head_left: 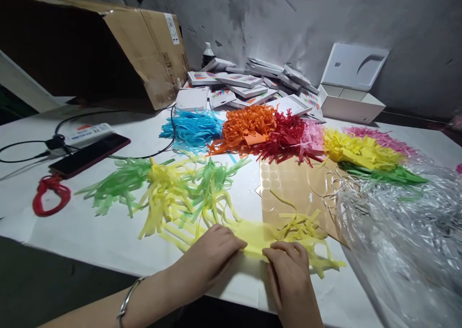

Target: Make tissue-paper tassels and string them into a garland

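Observation:
A sheet of yellow tissue paper [254, 234] with fringed ends lies flat on the table before me. Its strips spread out to the left and right, and its middle is uncut. My left hand [216, 251], with a silver bangle on the wrist, pinches the near edge of the sheet. A short way to the right, my right hand [287, 265] grips the same edge between thumb and fingers. Just beyond the left hand lie a yellow fringed bunch [164, 190] and green fringed bunches [121, 183].
Across the table stretch blue [193, 128], orange [249, 125] and red tassels [285, 133]. A golden sticker sheet [288, 183] lies beneath the yellow strips. Clear plastic wrap [407, 236] heaps at right. A phone [90, 155], cardboard box [155, 53] and white boxes [249, 80] stand farther off.

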Available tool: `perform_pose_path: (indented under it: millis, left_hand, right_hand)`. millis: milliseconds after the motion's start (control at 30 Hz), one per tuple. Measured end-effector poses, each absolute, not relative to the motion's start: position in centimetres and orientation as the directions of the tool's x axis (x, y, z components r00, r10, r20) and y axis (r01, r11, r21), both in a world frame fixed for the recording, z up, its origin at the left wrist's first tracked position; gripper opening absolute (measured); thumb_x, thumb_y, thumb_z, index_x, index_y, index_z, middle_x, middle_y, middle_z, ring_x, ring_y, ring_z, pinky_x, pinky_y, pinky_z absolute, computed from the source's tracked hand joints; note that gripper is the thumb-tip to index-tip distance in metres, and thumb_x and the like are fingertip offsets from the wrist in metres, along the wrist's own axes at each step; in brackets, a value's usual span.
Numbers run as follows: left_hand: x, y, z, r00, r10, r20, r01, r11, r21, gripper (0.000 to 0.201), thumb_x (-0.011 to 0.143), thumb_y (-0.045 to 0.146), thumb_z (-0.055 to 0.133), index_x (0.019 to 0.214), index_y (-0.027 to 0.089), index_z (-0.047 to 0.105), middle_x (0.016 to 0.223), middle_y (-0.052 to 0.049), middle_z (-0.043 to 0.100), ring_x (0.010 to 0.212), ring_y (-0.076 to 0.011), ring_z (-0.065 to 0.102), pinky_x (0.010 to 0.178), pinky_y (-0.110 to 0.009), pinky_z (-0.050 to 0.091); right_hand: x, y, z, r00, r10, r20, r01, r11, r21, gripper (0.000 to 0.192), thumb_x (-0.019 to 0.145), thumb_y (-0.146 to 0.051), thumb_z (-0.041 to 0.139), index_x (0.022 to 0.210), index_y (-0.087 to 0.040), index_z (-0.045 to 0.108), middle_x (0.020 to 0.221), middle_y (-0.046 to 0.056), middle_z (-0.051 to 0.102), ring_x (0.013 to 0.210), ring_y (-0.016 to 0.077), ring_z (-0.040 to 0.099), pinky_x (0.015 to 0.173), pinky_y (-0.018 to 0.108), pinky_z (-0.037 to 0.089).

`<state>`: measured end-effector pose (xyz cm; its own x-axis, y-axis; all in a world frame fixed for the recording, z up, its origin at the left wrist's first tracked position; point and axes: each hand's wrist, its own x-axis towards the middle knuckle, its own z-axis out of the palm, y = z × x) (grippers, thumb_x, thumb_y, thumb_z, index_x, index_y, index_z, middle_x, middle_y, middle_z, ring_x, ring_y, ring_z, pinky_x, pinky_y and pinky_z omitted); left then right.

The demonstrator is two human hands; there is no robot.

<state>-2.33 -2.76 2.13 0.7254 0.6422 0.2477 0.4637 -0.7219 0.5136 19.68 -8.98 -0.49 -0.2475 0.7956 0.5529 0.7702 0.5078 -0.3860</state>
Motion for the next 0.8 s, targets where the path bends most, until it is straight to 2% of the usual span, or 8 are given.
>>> perform_pose_path:
  millis: [100, 233, 333, 467, 567, 667, 733, 800]
  left_hand:
    - [-1.8, -1.2, 2.2, 0.637, 0.763, 0.114, 0.611, -0.589, 0.529, 0.026, 0.099, 0.020, 0.038, 0.088, 0.019, 0.062, 0.080, -0.005, 0.068, 0.071, -0.0196, 0.061, 0.066, -0.030, 0.044]
    - [-1.0, 0.7, 2.9, 0.608, 0.791, -0.070, 0.732, -0.524, 0.435, 0.026, 0.097, 0.023, 0.043, 0.078, 0.018, 0.060, 0.079, -0.005, 0.066, 0.070, -0.0201, 0.062, 0.061, -0.028, 0.041]
    - [-0.5, 1.4, 3.3, 0.600, 0.787, -0.147, 0.773, -0.521, 0.362, 0.024, 0.095, 0.023, 0.045, 0.078, 0.018, 0.060, 0.078, -0.006, 0.066, 0.070, -0.0208, 0.062, 0.059, -0.027, 0.039]
    - [-0.1, 1.9, 3.3, 0.588, 0.790, -0.172, 0.789, -0.513, 0.339, 0.023, 0.093, 0.021, 0.046, 0.075, 0.019, 0.059, 0.074, -0.006, 0.067, 0.064, -0.0207, 0.061, 0.055, -0.027, 0.034]
    - [0.1, 2.4, 3.0, 0.579, 0.797, -0.170, 0.796, -0.508, 0.327, 0.022, 0.092, 0.021, 0.047, 0.073, 0.019, 0.059, 0.071, -0.006, 0.067, 0.062, -0.0211, 0.060, 0.054, -0.028, 0.032]
    - [0.2, 2.7, 2.9, 0.576, 0.800, -0.170, 0.800, -0.508, 0.321, 0.022, 0.091, 0.022, 0.049, 0.071, 0.019, 0.059, 0.067, -0.005, 0.065, 0.059, -0.0196, 0.059, 0.052, -0.027, 0.030]
    - [0.3, 2.8, 3.0, 0.575, 0.800, -0.173, 0.801, -0.508, 0.316, 0.021, 0.090, 0.022, 0.051, 0.070, 0.019, 0.058, 0.066, -0.004, 0.065, 0.058, -0.0189, 0.058, 0.051, -0.027, 0.029]
    - [0.3, 2.8, 3.1, 0.571, 0.803, -0.171, 0.805, -0.506, 0.309, 0.021, 0.090, 0.023, 0.053, 0.069, 0.019, 0.058, 0.065, -0.004, 0.064, 0.058, -0.0189, 0.058, 0.050, -0.027, 0.029]
  right_hand:
    - [18.5, -8.2, -0.4, -0.120, 0.844, 0.522, 0.809, 0.388, -0.441, 0.017, 0.098, -0.010, 0.044, 0.096, -0.021, 0.057, 0.079, 0.001, 0.065, 0.080, 0.0196, 0.061, 0.088, 0.040, 0.038]
    - [17.6, -6.7, -0.3, -0.068, 0.884, 0.462, 0.899, 0.254, -0.355, 0.024, 0.102, -0.017, 0.041, 0.083, -0.023, 0.054, 0.070, 0.001, 0.058, 0.069, 0.0214, 0.053, 0.078, 0.038, 0.035]
    - [17.4, -5.7, -0.5, -0.061, 0.892, 0.448, 0.943, 0.198, -0.267, 0.025, 0.102, -0.018, 0.039, 0.083, -0.022, 0.054, 0.068, 0.002, 0.056, 0.067, 0.0228, 0.051, 0.075, 0.039, 0.034]
    - [17.5, -5.3, -0.5, -0.047, 0.895, 0.443, 0.977, 0.134, -0.166, 0.021, 0.100, -0.017, 0.043, 0.085, -0.021, 0.056, 0.065, 0.002, 0.053, 0.064, 0.0249, 0.050, 0.072, 0.041, 0.035]
    - [18.1, -5.7, 0.0, -0.029, 0.863, 0.505, 0.988, 0.101, -0.116, 0.016, 0.098, -0.014, 0.045, 0.097, -0.017, 0.061, 0.080, 0.009, 0.063, 0.080, 0.0290, 0.058, 0.082, 0.048, 0.037]
    - [18.8, -6.6, 0.4, -0.139, 0.795, 0.591, 0.957, 0.262, -0.127, 0.021, 0.095, -0.009, 0.046, 0.108, -0.014, 0.062, 0.106, 0.014, 0.066, 0.103, 0.0303, 0.058, 0.098, 0.053, 0.034]
    - [18.8, -7.0, 0.3, -0.256, 0.740, 0.622, 0.886, 0.436, -0.155, 0.022, 0.096, -0.008, 0.046, 0.108, -0.015, 0.063, 0.104, 0.012, 0.068, 0.105, 0.0273, 0.059, 0.103, 0.050, 0.034]
    - [18.5, -7.2, 0.0, -0.316, 0.716, 0.622, 0.835, 0.522, -0.176, 0.023, 0.097, -0.007, 0.043, 0.105, -0.014, 0.064, 0.095, 0.009, 0.069, 0.099, 0.0243, 0.060, 0.103, 0.046, 0.035]
